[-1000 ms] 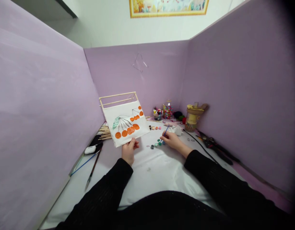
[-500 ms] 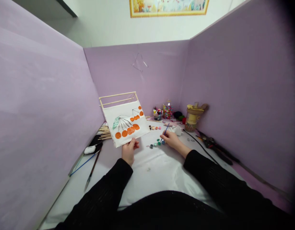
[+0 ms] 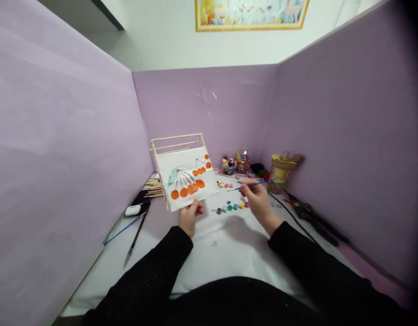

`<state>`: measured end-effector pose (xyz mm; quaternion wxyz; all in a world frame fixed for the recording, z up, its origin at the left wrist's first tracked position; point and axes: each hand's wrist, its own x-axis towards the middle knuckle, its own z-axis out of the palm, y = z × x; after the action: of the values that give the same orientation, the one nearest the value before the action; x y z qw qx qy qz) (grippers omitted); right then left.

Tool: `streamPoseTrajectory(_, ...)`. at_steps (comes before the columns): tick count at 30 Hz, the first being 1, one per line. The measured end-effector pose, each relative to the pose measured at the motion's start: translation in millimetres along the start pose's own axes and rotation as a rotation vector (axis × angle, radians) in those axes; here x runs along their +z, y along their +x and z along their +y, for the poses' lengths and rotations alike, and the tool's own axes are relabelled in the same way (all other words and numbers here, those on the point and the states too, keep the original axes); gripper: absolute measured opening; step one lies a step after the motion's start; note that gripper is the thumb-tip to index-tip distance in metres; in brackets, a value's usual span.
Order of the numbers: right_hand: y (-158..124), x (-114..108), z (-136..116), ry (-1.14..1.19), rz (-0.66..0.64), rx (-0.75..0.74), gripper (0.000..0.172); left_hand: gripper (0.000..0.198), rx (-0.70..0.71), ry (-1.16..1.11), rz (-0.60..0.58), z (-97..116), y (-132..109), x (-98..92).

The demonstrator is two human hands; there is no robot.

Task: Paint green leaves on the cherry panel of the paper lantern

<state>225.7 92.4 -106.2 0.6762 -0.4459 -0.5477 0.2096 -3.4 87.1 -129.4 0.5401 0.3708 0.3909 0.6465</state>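
Note:
My left hand [image 3: 190, 216] grips the lower edge of a painted panel [image 3: 186, 174] on a thin wooden stick frame [image 3: 176, 136]. The white panel is tilted and bears orange round shapes, dark lines and a green patch. A slim blue paintbrush [image 3: 254, 184] is pinched in my right hand [image 3: 258, 201], its tip pointing left towards the panel but apart from it. Below the brush, small paint pots [image 3: 230, 207] stand in a row on the white cloth. Behind them sit a few more paint pots [image 3: 226, 185].
Wooden sticks [image 3: 154, 188], a white case [image 3: 132, 210], a blue brush [image 3: 123, 229] and a large brush [image 3: 137, 235] lie left. At the back are a jar of coloured balls [image 3: 243, 162] and a pen holder [image 3: 228, 165]. Pliers [image 3: 310, 215] lie right, by a yellow container [image 3: 280, 172].
My right hand has lifted from the paint pots, and the brush has swung from steep to nearly level, its tip to the left. My left hand still holds the panel. The view has shifted slightly.

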Motion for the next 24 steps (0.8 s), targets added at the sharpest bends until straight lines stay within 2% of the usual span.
streamPoseTrajectory(4, 16.0, 37.7, -56.7, 0.062, -0.036, -0.146, 0.025, 0.039, 0.006, 0.017, -0.021, -2.2, -2.6, -0.7)
streamPoseTrajectory(7, 31.8, 76.8, -89.1, 0.125, 0.022, -0.245, 0.022, 0.040, 0.000, 0.016, -0.034, 0.2, -3.9, -0.3)
streamPoseTrajectory(9, 36.5, 101.4, -99.5, 0.163, 0.029, -0.237, 0.020, 0.041, -0.010, 0.000, -0.046, 2.3, -4.8, 0.4)
streamPoseTrajectory(12, 32.1, 127.5, -100.0, 0.176, 0.008, -0.182, 0.017, 0.042, -0.022, -0.026, -0.060, 3.1, -5.4, 1.5)
streamPoseTrajectory(14, 25.5, 135.2, -95.4, 0.173, -0.033, -0.180, 0.017, 0.044, -0.027, -0.031, -0.062, 2.0, -5.4, 2.1)
streamPoseTrajectory(17, 18.2, 135.0, -90.0, 0.155, -0.078, -0.257, 0.013, 0.045, -0.030, -0.027, -0.053, 0.3, -5.3, 2.4)
streamPoseTrajectory(20, 16.8, 130.4, -89.8, 0.108, -0.035, -0.338, 0.008, 0.045, -0.034, -0.026, -0.051, 0.3, -5.3, 2.2)
streamPoseTrajectory(24, 18.2, 130.0, -90.9, 0.019, -0.036, -0.362, 0.014, 0.044, -0.041, -0.014, -0.053, 1.6, -5.4, 2.0)
